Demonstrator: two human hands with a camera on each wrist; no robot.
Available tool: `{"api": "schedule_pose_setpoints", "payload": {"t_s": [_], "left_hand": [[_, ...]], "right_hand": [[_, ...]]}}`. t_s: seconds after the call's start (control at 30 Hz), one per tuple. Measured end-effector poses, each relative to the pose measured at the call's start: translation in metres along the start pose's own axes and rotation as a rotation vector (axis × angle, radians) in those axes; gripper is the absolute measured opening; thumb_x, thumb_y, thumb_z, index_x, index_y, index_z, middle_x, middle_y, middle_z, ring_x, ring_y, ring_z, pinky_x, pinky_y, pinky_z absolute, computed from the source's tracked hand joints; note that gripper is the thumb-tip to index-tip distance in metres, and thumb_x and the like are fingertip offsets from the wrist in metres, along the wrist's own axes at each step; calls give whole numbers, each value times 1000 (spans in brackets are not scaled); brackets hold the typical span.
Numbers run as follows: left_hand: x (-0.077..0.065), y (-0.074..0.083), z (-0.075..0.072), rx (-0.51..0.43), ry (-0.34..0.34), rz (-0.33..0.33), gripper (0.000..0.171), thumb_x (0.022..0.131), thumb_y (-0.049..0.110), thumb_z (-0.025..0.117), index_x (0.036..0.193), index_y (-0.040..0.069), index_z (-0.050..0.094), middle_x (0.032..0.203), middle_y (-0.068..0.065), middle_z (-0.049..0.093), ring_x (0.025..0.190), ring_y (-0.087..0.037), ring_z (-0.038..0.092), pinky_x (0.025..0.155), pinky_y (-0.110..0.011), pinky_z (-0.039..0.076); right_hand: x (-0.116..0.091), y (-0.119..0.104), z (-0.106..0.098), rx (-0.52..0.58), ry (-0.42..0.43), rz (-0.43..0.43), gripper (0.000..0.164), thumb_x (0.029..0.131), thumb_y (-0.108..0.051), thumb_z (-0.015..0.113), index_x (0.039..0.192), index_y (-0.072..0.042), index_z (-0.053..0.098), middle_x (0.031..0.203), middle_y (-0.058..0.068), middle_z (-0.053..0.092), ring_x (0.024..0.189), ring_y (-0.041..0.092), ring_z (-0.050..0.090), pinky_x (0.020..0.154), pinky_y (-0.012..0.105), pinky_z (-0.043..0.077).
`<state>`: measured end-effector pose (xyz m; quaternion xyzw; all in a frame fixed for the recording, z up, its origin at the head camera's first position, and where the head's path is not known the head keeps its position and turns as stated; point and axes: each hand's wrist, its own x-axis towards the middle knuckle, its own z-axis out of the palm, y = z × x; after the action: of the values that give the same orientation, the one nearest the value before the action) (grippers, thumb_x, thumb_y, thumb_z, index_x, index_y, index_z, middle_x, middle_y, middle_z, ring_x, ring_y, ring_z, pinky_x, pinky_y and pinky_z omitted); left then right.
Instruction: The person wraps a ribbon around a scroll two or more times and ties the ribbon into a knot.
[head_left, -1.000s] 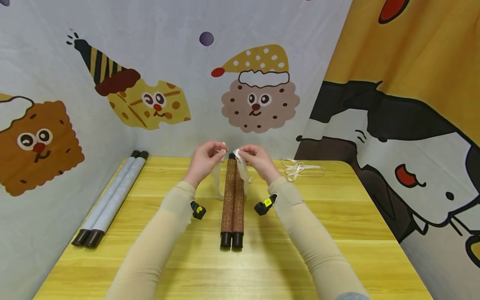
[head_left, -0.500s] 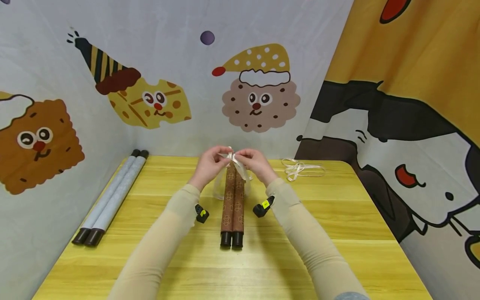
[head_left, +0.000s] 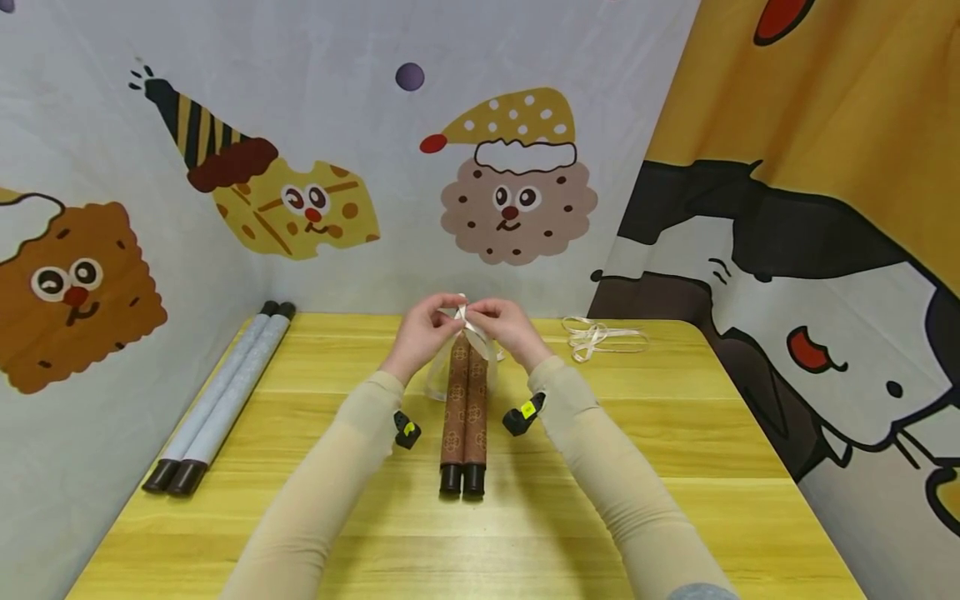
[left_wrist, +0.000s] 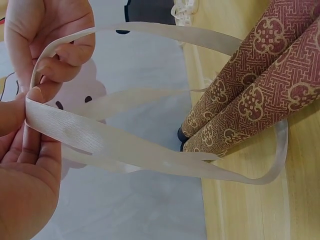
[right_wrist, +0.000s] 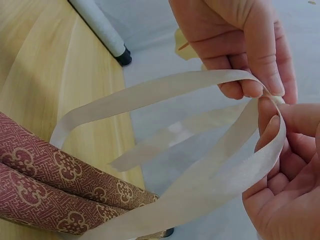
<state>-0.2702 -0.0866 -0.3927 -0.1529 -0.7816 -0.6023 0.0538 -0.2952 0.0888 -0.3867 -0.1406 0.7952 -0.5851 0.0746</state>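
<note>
Both hands are raised over the far end of a brown patterned scroll (head_left: 467, 408), whose two rolls lie side by side with black end caps. A pale satin ribbon (left_wrist: 95, 137) passes around the rolls and rises to the fingers. My left hand (head_left: 422, 335) pinches the ribbon between thumb and fingers. My right hand (head_left: 512, 329) pinches it as well, fingertips meeting those of the left. In the right wrist view the ribbon (right_wrist: 150, 92) crosses at the fingertips and forms loops, with one cut end hanging free below.
A light grey scroll (head_left: 225, 396), also in two rolls with dark caps, lies along the left side of the wooden table (head_left: 622, 517). Loose pale ribbon (head_left: 600, 337) lies in a tangle at the back right. A cartoon-printed cloth (head_left: 337, 100) hangs close behind the table.
The hands were slightly apart, each holding a part of the ribbon; they have come together, and the ribbon parts now cross between the fingertips. The scrolls have not moved.
</note>
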Motion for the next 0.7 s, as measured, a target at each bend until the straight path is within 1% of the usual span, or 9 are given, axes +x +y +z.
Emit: {"api": "schedule_pose_setpoints", "payload": {"t_s": [0.1,0.2,0.3,0.33,0.4,0.5,0.57,0.7], "left_hand": [[-1,-1,0,49,6,19,33,93,3,68,126,3,63,120,-12,65,82,-21,65,68,-28,54],[-1,-2,1,98,8,35,32,94,7,68,125,5,64,119,-10,65,80,-20,64,64,-30,52],[-2,-3,1,117,6,35,32,94,9,69,125,6,64,120,-10,65,80,-20,64,64,-30,52],[-2,-3,2,114,6,30,32,94,8,69,125,6,63,120,-10,65,81,-20,64,64,-30,53],[-2,-4,2,92,6,21,34,93,6,70,126,5,63,122,-10,64,83,-20,64,67,-29,54],[-3,-5,1,47,12,14,36,92,6,70,127,5,62,125,-11,63,87,-22,66,73,-30,56],[-3,-6,0,9,21,10,36,92,6,70,127,6,62,126,-11,63,90,-24,66,77,-31,56],[-4,-10,-3,-56,48,-2,33,94,9,69,126,7,62,126,-10,63,95,-26,65,83,-36,55]], "right_hand": [[0,0,1,-17,2,-12,30,99,-23,62,115,0,71,108,12,69,89,19,59,75,29,48],[-1,0,2,-16,11,-5,31,98,-28,64,112,-2,72,106,10,69,90,20,58,79,32,47],[-1,-1,5,-21,30,-2,28,96,-26,67,108,-1,72,105,10,70,94,21,59,83,34,47],[-1,-2,6,-18,37,-1,27,95,-24,68,107,-1,72,105,10,70,95,21,59,84,34,47],[0,-2,8,-24,49,-5,25,96,-21,67,107,1,72,105,11,70,93,20,60,82,31,48],[0,-1,8,-1,57,-3,25,97,-19,65,108,2,71,104,12,70,90,19,59,78,30,48],[0,0,7,31,61,4,26,97,-19,64,109,3,71,101,11,69,88,19,59,76,30,47],[1,2,6,117,74,26,27,98,-18,64,110,4,69,97,9,68,86,21,58,77,35,49]]}}
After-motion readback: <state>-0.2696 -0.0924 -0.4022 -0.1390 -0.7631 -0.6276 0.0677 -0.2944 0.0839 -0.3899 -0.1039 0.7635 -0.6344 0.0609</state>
